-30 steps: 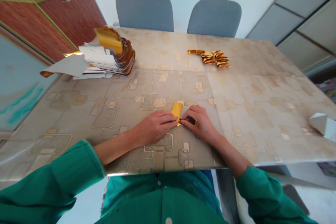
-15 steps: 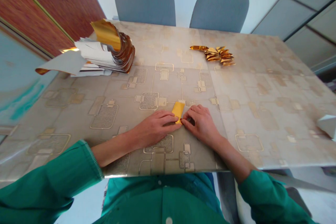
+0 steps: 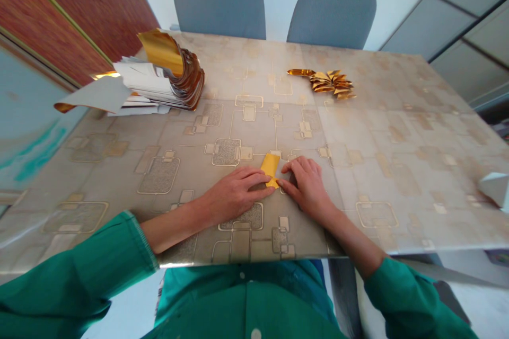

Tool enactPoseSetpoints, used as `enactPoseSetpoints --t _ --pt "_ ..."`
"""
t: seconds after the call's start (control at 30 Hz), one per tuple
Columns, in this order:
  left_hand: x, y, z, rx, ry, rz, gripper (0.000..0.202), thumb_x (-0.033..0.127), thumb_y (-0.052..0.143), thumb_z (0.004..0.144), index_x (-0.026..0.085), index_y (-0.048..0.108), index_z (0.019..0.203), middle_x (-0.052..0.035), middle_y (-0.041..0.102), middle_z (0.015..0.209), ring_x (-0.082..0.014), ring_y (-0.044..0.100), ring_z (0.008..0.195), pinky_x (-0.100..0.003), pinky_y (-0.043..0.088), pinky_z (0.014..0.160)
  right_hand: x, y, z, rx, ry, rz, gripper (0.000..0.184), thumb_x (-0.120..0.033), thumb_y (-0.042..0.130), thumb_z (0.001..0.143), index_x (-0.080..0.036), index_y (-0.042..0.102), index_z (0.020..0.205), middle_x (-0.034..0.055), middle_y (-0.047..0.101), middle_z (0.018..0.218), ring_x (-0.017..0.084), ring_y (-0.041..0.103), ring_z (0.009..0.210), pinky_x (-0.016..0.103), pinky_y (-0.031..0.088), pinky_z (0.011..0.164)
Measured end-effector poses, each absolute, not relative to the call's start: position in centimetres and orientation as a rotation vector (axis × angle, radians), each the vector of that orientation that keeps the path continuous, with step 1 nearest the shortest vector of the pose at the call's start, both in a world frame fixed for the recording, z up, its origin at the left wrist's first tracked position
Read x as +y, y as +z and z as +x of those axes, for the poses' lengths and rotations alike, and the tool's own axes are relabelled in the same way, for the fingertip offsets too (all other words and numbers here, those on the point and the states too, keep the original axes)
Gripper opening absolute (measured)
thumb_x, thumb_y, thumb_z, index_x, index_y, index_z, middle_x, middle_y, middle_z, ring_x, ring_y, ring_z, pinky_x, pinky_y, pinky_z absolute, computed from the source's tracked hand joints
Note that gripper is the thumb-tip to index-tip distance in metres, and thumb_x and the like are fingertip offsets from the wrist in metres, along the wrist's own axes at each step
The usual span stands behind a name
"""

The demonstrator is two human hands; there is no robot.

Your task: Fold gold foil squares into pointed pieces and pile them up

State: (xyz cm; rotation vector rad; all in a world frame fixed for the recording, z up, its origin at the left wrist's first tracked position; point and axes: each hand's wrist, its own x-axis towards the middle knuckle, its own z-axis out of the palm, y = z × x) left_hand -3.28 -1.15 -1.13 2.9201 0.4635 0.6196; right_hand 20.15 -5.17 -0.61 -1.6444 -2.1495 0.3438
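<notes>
A small folded strip of gold foil paper (image 3: pixel 271 163) lies on the table in front of me, its lower end creased into a flared shape. My left hand (image 3: pixel 240 190) rests at its left side, with fingertips and thumb closed on the lower part. At the right lower corner, the thumb of my right hand (image 3: pixel 306 183) touches the paper. The right index finger is bent and stands apart from that thumb, with a gap between them. Fingertips cover part of the lower fold.
Gold and white paper sheets (image 3: pixel 149 82) are stacked, bent over, at the back left. Folded gold pieces (image 3: pixel 332 83) lie bunched at the back. A white object (image 3: pixel 495 188) sits at the right edge of the patterned table (image 3: pixel 369 143). Two grey chairs (image 3: pixel 218 2) stand behind.
My right index finger has come away from the paper and the thumb, leaving the thumb at the corner. The paper's lower end now looks wider. My left hand has barely moved.
</notes>
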Motion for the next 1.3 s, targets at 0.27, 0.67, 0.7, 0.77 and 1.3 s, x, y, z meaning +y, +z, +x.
enactPoseSetpoints --t 0.27,0.67,0.7,0.77,1.3 --pt "-1.1 -1.1 -3.5 0.490 0.567 2.926 0.035 0.012 0.049 0.094 0.022 0.062 0.124 -0.0103 0.060 0.127 -0.0239 0.055 0.119 -0.044 0.048 0.103 -5.0 -0.7 21.2 -2.077 0.379 -1.605 0.005 -0.023 0.055 0.092 -0.022 0.060 0.091 0.0062 0.061 0.095 0.024 0.053 0.092 0.039 0.040 0.083" --pt "-1.5 -1.2 -3.6 0.586 0.505 2.928 0.035 0.014 0.052 0.093 0.026 0.064 0.123 -0.0072 0.062 0.130 -0.0235 0.056 0.119 -0.052 0.031 0.114 -7.8 -0.5 19.9 -2.392 0.123 -1.337 0.030 -0.020 0.048 0.099 -0.026 0.064 0.123 0.0047 0.068 0.116 0.022 0.055 0.105 0.045 0.033 0.106" --pt "-1.6 -1.1 -3.7 0.597 0.504 2.927 0.036 0.013 0.051 0.092 0.026 0.064 0.123 -0.0073 0.062 0.130 -0.0234 0.057 0.119 -0.053 0.029 0.114 -7.8 -0.6 20.0 -2.387 0.129 -1.351 0.030 -0.019 0.050 0.098 -0.026 0.064 0.124 0.0045 0.068 0.116 0.022 0.055 0.105 0.045 0.032 0.106" --pt "-1.8 -0.8 -3.7 0.619 0.493 2.922 0.038 0.012 0.051 0.092 0.026 0.064 0.124 -0.0076 0.061 0.131 -0.0234 0.057 0.118 -0.054 0.027 0.114 -8.0 -0.6 20.3 -2.382 0.132 -1.367 0.033 -0.017 0.053 0.096 -0.026 0.063 0.126 0.0043 0.068 0.117 0.023 0.055 0.106 0.047 0.030 0.108" --pt "-2.9 -0.3 -3.6 0.713 0.375 2.957 0.042 0.015 0.048 0.094 0.026 0.056 0.135 -0.0091 0.054 0.143 -0.0238 0.052 0.130 -0.056 0.011 0.120 -7.1 -0.3 20.1 -2.489 0.003 -1.389 0.044 -0.012 0.047 0.092 -0.026 0.059 0.132 0.0073 0.065 0.104 0.025 0.051 0.100 0.049 0.027 0.108"
